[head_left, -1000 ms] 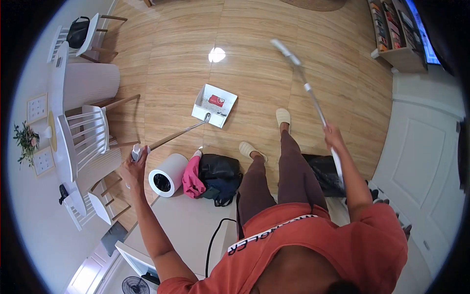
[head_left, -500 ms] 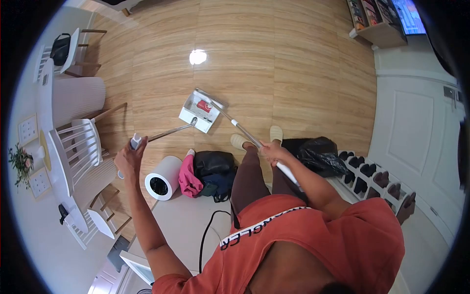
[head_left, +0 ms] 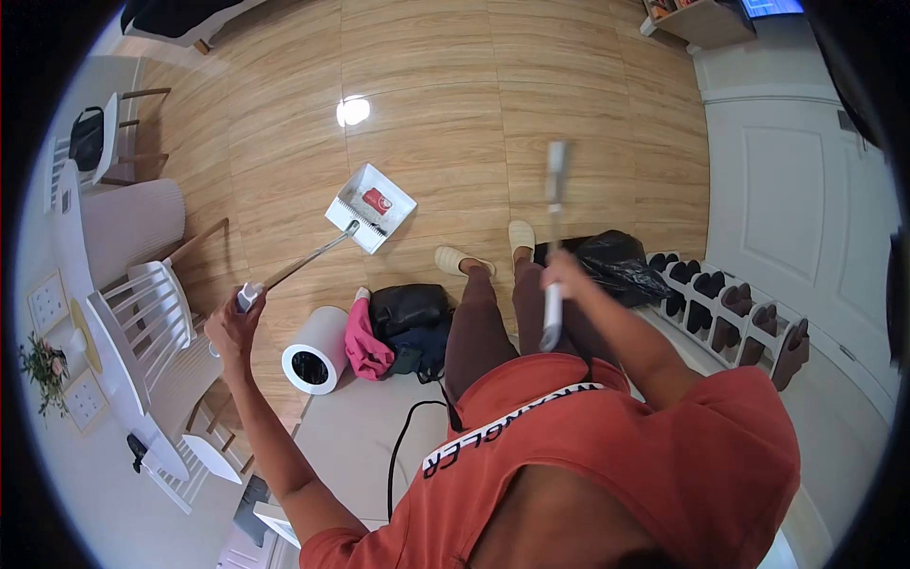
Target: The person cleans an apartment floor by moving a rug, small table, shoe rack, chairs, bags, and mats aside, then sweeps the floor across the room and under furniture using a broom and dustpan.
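My left hand (head_left: pixel 234 327) is closed round the grip of a long-handled white dustpan (head_left: pixel 398 212), which rests on the floor ahead with its metal handle slanting down to it. Inside the pan lie a red packet (head_left: pixel 377 200) and some dark debris beside its comb teeth. My right hand (head_left: pixel 566 275), blurred, is wrapped round the handle of a broom (head_left: pixel 554 213). The broom is apart from the dustpan, off to its right, with its narrow head smeared by motion. Whether that head touches the floor I cannot tell.
Near my slippers (head_left: pixel 457 261) sits a black plastic bag (head_left: pixel 616 270), beside a white shoe rack (head_left: pixel 725 327). To the left are a white cylindrical bin (head_left: pixel 316 353), a pink cloth (head_left: pixel 365 346), a black bag (head_left: pixel 409 310) and white chairs (head_left: pixel 152 303) at a table.
The broom has swung from the dustpan's edge away to the right, carried by my right hand. My left hand keeps hold of the dustpan, and the red packet is still in it.
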Demonstrator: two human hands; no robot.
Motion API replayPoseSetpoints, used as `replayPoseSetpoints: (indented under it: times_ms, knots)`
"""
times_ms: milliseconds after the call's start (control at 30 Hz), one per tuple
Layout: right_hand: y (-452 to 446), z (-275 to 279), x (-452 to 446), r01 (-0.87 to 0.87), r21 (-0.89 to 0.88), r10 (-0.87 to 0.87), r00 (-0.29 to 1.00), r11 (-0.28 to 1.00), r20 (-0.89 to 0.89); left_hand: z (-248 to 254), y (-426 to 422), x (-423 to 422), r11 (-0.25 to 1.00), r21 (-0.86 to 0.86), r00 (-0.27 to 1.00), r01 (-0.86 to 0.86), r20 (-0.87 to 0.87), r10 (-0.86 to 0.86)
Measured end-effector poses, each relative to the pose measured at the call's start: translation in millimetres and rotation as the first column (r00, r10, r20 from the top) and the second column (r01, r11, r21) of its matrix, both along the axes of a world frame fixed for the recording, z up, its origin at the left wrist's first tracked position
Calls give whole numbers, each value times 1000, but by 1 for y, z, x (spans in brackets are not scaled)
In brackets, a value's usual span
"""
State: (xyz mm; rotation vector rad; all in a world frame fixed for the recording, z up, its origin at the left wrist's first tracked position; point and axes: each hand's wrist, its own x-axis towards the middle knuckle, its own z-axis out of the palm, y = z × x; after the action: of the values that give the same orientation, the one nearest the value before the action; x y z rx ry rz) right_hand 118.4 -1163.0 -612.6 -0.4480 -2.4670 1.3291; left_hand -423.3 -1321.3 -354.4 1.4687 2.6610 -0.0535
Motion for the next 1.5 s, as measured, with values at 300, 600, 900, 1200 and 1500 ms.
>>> replayPoseSetpoints:
  times_ms: [300,600,900,1200,1500]
  knots:
    - [-62,61,-163,647,-691,-20,725,-324,688,-1,30,2,998,-19,997,65,-37,-66]
    - [46,161,54,402,-723,-420,614,-562,668,13,46,24,989,-48,989,-142,-37,140]
    - [163,93,204,671,-396,-624,-129,-627,770,11,104,80,917,69,920,-393,32,391]
    - [509,-76,229,991,85,-870,47,101,491,13,215,142,899,154,902,-410,217,374]
    - [489,-50,-35,881,-7,-532,291,473,795,21,207,169,478,111,478,-871,410,777]
